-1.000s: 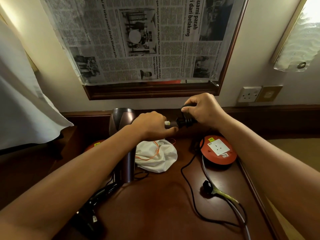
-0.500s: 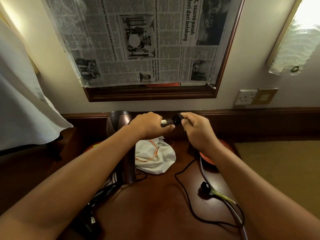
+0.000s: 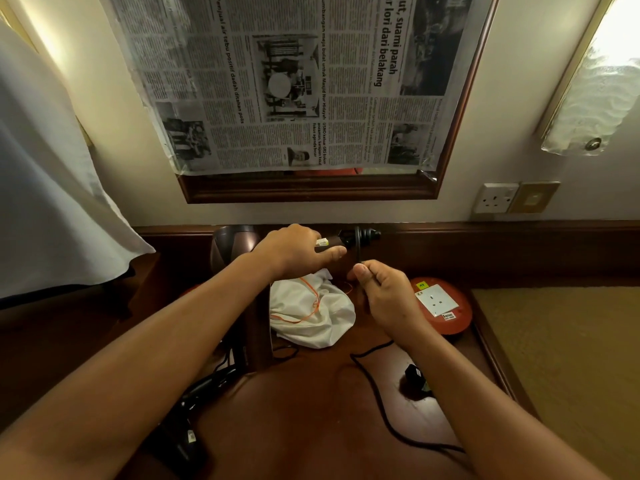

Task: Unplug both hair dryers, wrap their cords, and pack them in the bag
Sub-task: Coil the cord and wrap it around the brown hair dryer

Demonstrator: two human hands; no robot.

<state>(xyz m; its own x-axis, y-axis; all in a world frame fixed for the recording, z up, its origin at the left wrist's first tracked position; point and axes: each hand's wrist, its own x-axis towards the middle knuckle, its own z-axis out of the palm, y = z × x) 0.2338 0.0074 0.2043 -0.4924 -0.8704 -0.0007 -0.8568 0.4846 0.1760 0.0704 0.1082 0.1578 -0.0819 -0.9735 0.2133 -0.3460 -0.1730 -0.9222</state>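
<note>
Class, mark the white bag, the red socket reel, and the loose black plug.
white bag (image 3: 313, 315), head view, middle of the cloth.
red socket reel (image 3: 460, 313), head view, red rim.
loose black plug (image 3: 414, 374), head view, plug body.

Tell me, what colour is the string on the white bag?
Orange. The string loops across the bag, seen clearly in the head view.

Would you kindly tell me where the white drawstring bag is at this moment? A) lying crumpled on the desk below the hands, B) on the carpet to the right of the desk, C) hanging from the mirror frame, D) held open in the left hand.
A: the white bag with its orange drawstring lies crumpled on the desk, below the left hand and beside the right hand.
</note>
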